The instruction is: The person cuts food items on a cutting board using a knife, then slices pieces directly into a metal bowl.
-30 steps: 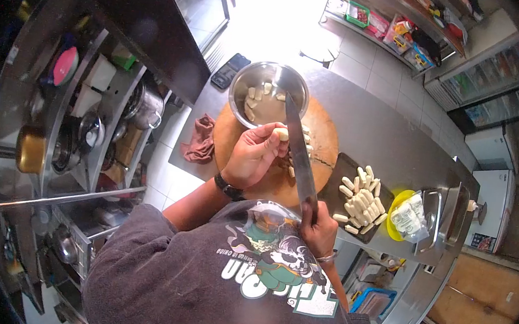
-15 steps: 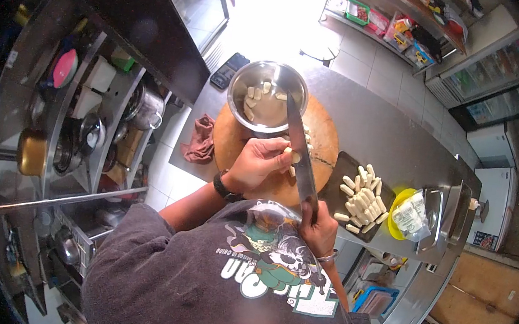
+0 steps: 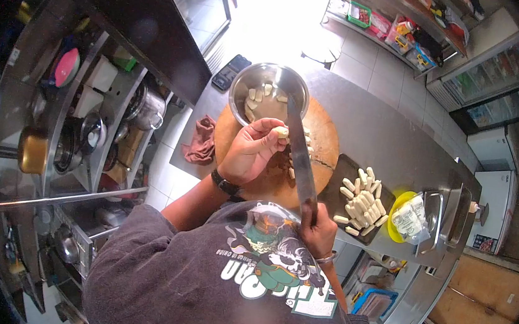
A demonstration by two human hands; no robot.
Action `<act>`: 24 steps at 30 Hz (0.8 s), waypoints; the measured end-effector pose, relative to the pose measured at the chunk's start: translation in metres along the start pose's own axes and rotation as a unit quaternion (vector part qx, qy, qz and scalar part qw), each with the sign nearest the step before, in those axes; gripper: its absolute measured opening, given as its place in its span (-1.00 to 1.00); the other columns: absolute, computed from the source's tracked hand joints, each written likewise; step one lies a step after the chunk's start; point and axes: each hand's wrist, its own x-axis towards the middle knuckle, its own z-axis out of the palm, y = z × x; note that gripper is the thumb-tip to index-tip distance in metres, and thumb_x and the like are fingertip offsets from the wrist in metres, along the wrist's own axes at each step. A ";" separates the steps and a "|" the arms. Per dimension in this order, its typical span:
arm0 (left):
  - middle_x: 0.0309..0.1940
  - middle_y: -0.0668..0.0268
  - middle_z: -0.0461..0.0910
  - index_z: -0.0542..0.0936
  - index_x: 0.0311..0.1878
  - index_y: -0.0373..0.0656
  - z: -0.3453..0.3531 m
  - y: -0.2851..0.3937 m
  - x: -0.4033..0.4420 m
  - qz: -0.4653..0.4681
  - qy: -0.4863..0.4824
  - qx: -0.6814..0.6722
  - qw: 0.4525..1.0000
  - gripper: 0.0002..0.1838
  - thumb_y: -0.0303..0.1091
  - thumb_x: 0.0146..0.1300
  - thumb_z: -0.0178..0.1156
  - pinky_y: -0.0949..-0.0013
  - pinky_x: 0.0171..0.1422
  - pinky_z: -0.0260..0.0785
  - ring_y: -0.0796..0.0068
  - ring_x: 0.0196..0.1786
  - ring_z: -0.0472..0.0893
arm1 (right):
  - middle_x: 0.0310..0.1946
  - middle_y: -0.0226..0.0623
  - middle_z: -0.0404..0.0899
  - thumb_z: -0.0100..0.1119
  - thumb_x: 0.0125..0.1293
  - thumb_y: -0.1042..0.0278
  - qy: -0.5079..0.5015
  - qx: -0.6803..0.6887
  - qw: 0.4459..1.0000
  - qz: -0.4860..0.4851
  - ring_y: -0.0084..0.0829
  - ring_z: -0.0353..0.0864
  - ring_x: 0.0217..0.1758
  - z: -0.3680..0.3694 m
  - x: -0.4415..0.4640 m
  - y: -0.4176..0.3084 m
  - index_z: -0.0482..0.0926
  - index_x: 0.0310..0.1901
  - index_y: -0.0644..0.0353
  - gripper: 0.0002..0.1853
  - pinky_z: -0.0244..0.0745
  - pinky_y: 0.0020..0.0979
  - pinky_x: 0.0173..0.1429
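Knife [image 3: 304, 166] clenched in the right hand [image 3: 317, 231], long axis slanting near-right to far-left, tip over the bowl [image 3: 269, 109]. Left hand [image 3: 251, 153] is pinching a pale piece [image 3: 282, 132] just left of the blade, can't tell if touching.

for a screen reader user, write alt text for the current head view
First-person view: the left hand pinches a pale piece beside a large knife held in the right hand, above a round wooden board. Beyond is a metal bowl holding more pieces; at right, a dark tray of pale sticks.
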 end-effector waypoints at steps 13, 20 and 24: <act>-0.15 0.32 0.69 0.63 0.01 -0.31 -0.001 -0.005 -0.006 -0.008 -0.045 0.131 0.990 -0.81 -0.53 0.36 0.26 0.50 -0.04 0.50 0.59 -0.17 0.63 | -0.61 -0.03 0.49 0.19 0.45 0.19 0.002 -0.001 1.000 -0.012 -0.05 0.60 -0.57 0.001 0.002 -0.003 0.52 -0.23 0.22 -0.76 0.42 -0.22 -0.45; -0.13 0.29 0.70 0.62 0.02 -0.36 0.008 -0.007 -0.005 -0.064 -0.039 0.172 0.982 -0.77 -0.49 0.36 0.28 0.50 0.01 0.50 0.61 -0.11 0.64 | -0.61 -0.10 0.52 0.19 0.44 0.20 0.031 -0.008 0.999 -0.021 -0.20 0.58 -0.61 0.005 0.002 0.003 0.55 -0.19 0.20 -0.78 0.42 -0.26 -0.45; -0.24 0.37 0.70 0.65 0.01 -0.26 -0.017 0.015 0.032 0.059 0.062 0.361 0.929 -0.77 -0.42 0.32 0.33 0.54 -0.15 0.46 0.68 -0.26 0.60 | -0.66 -0.22 0.46 0.19 0.44 0.24 0.081 -0.003 0.997 0.016 -0.45 0.47 -0.66 0.000 0.000 0.001 0.55 -0.20 0.22 -0.80 0.37 -0.36 -0.50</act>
